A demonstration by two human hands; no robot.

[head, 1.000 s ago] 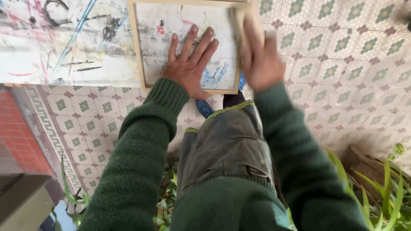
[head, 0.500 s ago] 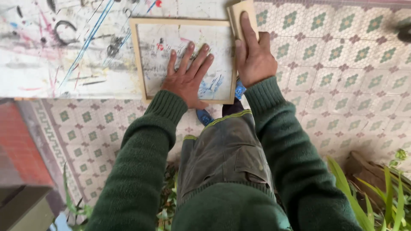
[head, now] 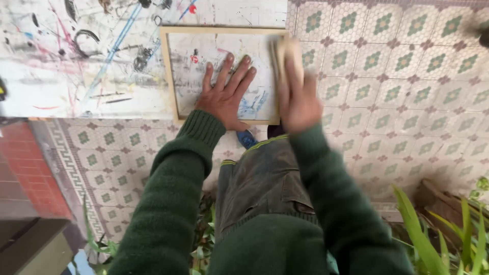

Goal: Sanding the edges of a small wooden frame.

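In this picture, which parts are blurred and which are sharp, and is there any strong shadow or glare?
Head view: the right hand and the tan block under it are motion-blurred; the left hand, flat on the framed panel, is sharp; light is soft and even, without hard shadows or glare.

A home patio used for painting: patterned floor tiles (head: 407,76), paint-smeared board (head: 76,61), green plants (head: 438,239).

tiled floor (head: 407,102) w/ green-flower pattern, red brick (head: 25,173) at left, green plants (head: 433,239) bottom right, daylight.
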